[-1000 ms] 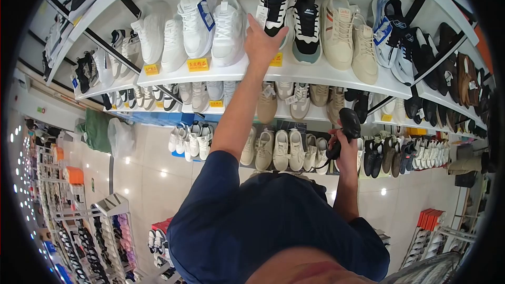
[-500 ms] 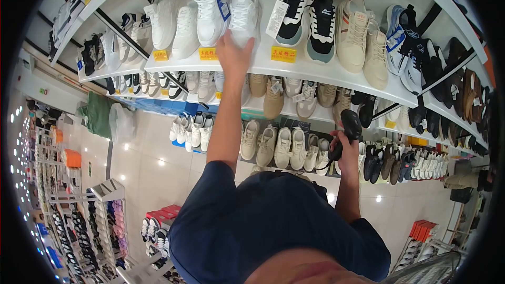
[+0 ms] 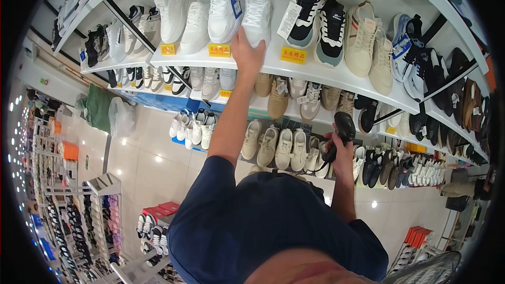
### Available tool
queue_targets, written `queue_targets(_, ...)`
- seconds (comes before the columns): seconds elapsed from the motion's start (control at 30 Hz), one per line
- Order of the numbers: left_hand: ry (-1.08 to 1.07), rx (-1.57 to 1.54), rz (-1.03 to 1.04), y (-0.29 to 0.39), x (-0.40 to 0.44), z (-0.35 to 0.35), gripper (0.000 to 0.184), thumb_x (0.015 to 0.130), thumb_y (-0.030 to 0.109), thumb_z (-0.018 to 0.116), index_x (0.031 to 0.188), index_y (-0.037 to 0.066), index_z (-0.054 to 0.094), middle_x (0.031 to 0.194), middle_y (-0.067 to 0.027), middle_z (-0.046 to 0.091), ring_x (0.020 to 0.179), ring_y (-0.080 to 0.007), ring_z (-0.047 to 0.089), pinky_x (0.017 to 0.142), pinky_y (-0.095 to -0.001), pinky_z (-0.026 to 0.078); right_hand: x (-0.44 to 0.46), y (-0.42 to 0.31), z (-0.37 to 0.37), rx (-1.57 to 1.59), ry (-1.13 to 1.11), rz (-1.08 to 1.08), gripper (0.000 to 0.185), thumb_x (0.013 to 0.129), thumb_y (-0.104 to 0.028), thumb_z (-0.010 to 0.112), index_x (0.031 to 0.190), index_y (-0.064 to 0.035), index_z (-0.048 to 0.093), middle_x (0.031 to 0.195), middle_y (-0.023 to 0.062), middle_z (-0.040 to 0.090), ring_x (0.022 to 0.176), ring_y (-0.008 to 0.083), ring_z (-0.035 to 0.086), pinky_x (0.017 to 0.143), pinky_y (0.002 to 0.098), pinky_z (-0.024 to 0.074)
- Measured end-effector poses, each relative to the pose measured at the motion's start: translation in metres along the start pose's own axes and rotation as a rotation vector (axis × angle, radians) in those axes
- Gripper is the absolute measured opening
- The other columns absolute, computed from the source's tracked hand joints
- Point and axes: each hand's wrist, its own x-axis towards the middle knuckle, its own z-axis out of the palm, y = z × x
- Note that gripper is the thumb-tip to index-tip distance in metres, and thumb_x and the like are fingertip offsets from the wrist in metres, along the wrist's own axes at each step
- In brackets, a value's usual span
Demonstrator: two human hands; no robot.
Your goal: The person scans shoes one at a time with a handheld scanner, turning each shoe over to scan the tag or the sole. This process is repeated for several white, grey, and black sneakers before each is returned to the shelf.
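Observation:
My left hand (image 3: 248, 52) is at the front edge of the upper white shelf (image 3: 273, 66), its fingers apart around the toe of a white sneaker (image 3: 258, 16). Left of it stands another white sneaker with a blue tag (image 3: 224, 13). A black and white sneaker (image 3: 304, 13) with a white paper tag (image 3: 290, 20) is to the right of that hand. Lower right, my right hand (image 3: 341, 150) is wrapped round the handle of a black handheld device (image 3: 344, 126).
Lower shelves hold more shoes, including beige sneakers (image 3: 284, 150). Yellow labels (image 3: 293, 55) line the shelf edge. A green bag (image 3: 99, 108) hangs at the left. Shoe racks (image 3: 105, 184) stand lower left, with orange boxes (image 3: 418, 236) lower right.
My left hand has moved left from the black and white sneaker to the white one, whose toe it now touches. The shelf has shifted right in view. My right hand still holds the device.

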Motion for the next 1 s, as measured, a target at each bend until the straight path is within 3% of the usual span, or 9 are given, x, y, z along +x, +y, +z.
queue_targets(0.4,0.11,-0.158,0.04,0.045,0.005,-0.069,0.077,0.074,0.015,0.083,0.136,-0.013,0.047,0.13,-0.0295,0.055,0.122,-0.0414,0.053,0.104,-0.0431,0.042,0.0,0.001,0.01,-0.017,-0.023,0.022,0.039,0.097,-0.011,0.058,0.135,-0.0012,0.051,0.096,0.0138,0.066,0.063,0.0122,0.057,0.051,0.0267,0.0461)
queue_targets(0.53,0.044,-0.256,-0.098,0.047,-0.031,-0.134,0.075,0.078,0.01,0.079,0.14,-0.011,0.044,0.137,-0.0259,0.054,0.127,-0.0324,0.053,0.108,-0.039,0.039,0.005,0.004,0.014,-0.031,-0.039,0.019,0.039,0.097,-0.01,0.058,0.135,-0.0016,0.051,0.097,0.014,0.066,0.062,0.0124,0.057,0.052,0.0267,0.0467)
queue_targets(0.6,-0.07,-0.663,-0.353,0.036,-0.056,-0.166,0.076,0.076,0.009,0.077,0.141,-0.011,0.043,0.134,-0.0218,0.057,0.122,-0.0271,0.057,0.106,-0.0371,0.042,0.008,0.003,0.019,-0.032,-0.087,0.019,0.04,0.098,-0.012,0.058,0.135,-0.0021,0.051,0.098,0.0143,0.067,0.063,0.0123,0.057,0.053,0.0266,0.0472)
queue_targets(0.63,-0.06,-0.656,-0.36,0.03,-0.068,-0.181,0.076,0.076,0.009,0.077,0.141,-0.011,0.043,0.134,-0.0218,0.057,0.122,-0.0271,0.057,0.106,-0.0371,0.042,0.01,0.004,0.021,-0.037,-0.097,0.026,0.04,0.098,-0.012,0.058,0.135,-0.0021,0.051,0.098,0.0143,0.067,0.063,0.0123,0.057,0.053,0.0266,0.0472)
queue_targets(0.8,-0.303,-0.995,-0.562,-0.014,-0.14,-0.23,0.08,0.073,0.018,0.077,0.142,-0.009,0.046,0.133,-0.0169,0.059,0.12,-0.0215,0.058,0.105,-0.0346,0.043,0.027,0.007,0.046,-0.005,-0.186,-0.02,0.043,0.099,-0.013,0.056,0.14,-0.0032,0.047,0.101,0.016,0.066,0.069,0.014,0.058,0.055,0.0279,0.0486)
queue_targets(0.87,-0.379,-1.026,-0.593,-0.028,-0.165,-0.237,0.076,0.074,0.019,0.076,0.14,-0.008,0.049,0.132,-0.0149,0.06,0.121,-0.0201,0.057,0.105,-0.0339,0.042,0.031,-0.005,0.066,0.034,-0.244,-0.028,0.043,0.097,-0.013,0.059,0.137,-0.0024,0.047,0.112,0.018,0.064,0.078,0.0169,0.061,0.06,0.0291,0.0511)
queue_targets(0.93,-0.485,-1.05,-0.638,-0.026,-0.178,-0.245,0.074,0.076,0.019,0.076,0.14,-0.007,0.049,0.132,-0.0141,0.06,0.121,-0.0197,0.057,0.105,-0.0337,0.042,0.028,-0.013,0.093,0.113,-0.17,-0.176,0.059,0.096,-0.023,0.063,0.146,-0.0055,0.038,0.131,0.0139,0.056,0.089,0.0177,0.06,0.06,0.0311,0.0531)
queue_targets(0.97,-0.485,-1.049,-0.641,-0.024,-0.181,-0.247,0.074,0.076,0.019,0.076,0.14,-0.007,0.049,0.132,-0.0141,0.06,0.121,-0.0197,0.057,0.105,-0.0337,0.042,0.041,-0.001,0.079,0.144,-0.236,-0.147,0.075,0.091,-0.032,0.07,0.15,-0.0057,0.031,0.145,0.0125,0.045,0.111,0.0222,0.058,0.076,0.0361,0.0575)
queue_targets(1.0,-0.561,-1.048,-0.631,-0.019,-0.182,-0.25,0.073,0.077,0.018,0.075,0.14,-0.007,0.05,0.132,-0.0139,0.06,0.121,-0.0196,0.057,0.105,-0.0338,0.042,0.042,-0.004,0.087,0.142,-0.236,-0.144,0.075,0.091,-0.032,0.07,0.15,-0.0057,0.031,0.145,0.0125,0.045,0.111,0.0222,0.058,0.076,0.0361,0.0575)
